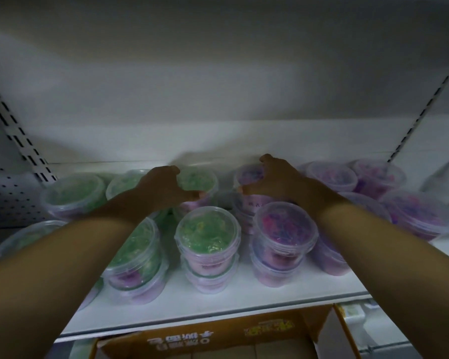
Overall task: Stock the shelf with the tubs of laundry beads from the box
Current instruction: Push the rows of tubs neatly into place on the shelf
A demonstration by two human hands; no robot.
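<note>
I see green tubs [208, 229] on the left and purple tubs [285, 226] on the right, clear, lidded and stacked two high on the white shelf [218, 304]. The open cardboard box [218, 335] sits below its front edge.

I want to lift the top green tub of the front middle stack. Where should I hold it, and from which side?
Probably by the lid rim, from above and the front. The green tub stands upright on another tub, its lid is free, and stacks stand near on both sides, so a grasp spread over the rim fits best.
</note>
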